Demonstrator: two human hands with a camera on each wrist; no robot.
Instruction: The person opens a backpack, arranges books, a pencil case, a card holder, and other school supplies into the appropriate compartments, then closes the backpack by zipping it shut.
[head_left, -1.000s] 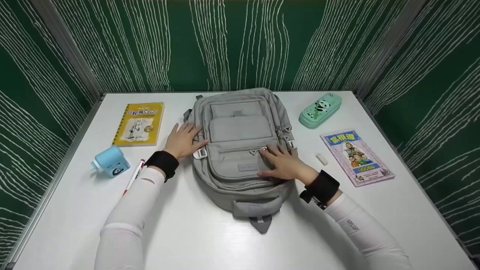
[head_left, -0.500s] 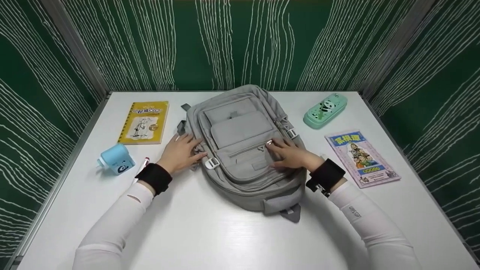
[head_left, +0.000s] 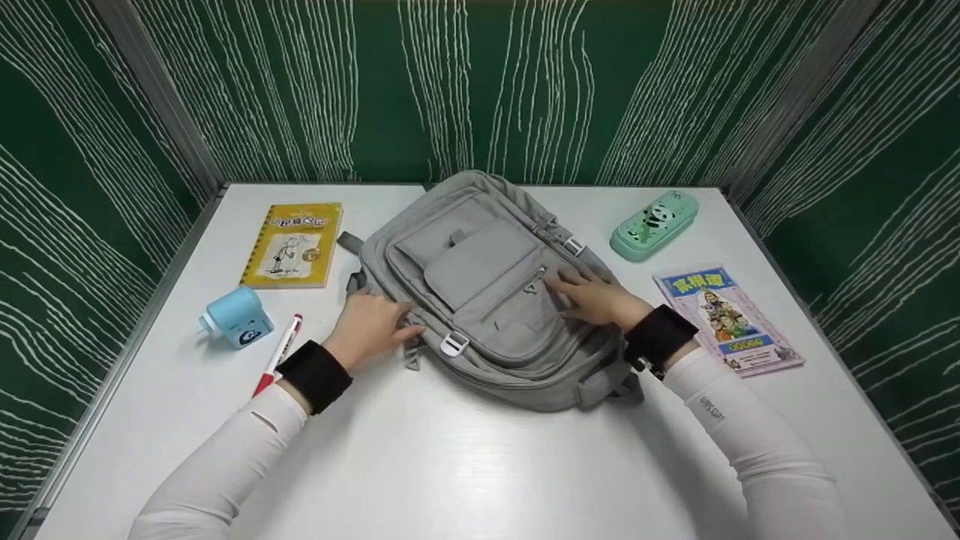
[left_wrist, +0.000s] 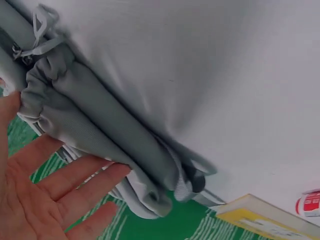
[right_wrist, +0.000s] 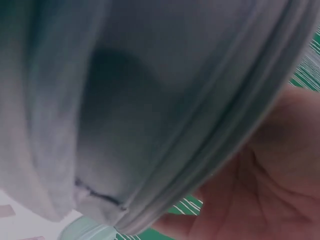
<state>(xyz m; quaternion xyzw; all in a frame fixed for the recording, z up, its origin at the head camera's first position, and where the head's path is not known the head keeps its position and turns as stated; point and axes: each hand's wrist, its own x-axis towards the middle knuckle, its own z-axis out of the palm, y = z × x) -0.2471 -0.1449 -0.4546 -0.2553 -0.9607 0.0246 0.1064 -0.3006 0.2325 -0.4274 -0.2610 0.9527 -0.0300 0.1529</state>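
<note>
A grey backpack point(head_left: 480, 262) lies front side up on the white table, turned at an angle, its handle end toward the near right. My left hand point(head_left: 369, 330) touches its left side by the white buckle point(head_left: 454, 344). In the left wrist view the extended fingers point(left_wrist: 95, 175) lie against the gathered side pocket point(left_wrist: 90, 110). On the front panel near the zipper pull point(head_left: 532, 283), my right hand point(head_left: 600, 298) rests with its fingers spread. The right wrist view shows the palm beside the bag's grey fabric point(right_wrist: 165, 100); the fingertips are hidden there.
To the left lie a yellow book point(head_left: 292, 247), a light blue bottle-shaped thing with a panda point(head_left: 238, 318), and a red-and-white marker point(head_left: 279, 352). On the right are a green panda pencil case point(head_left: 655, 225) and a pink comic book point(head_left: 731, 319). Green walls surround the table.
The backpack has turned counterclockwise, its far end swinging left and its handle end right. Both hands have stayed at its sides. The small white block is now out of sight.
</note>
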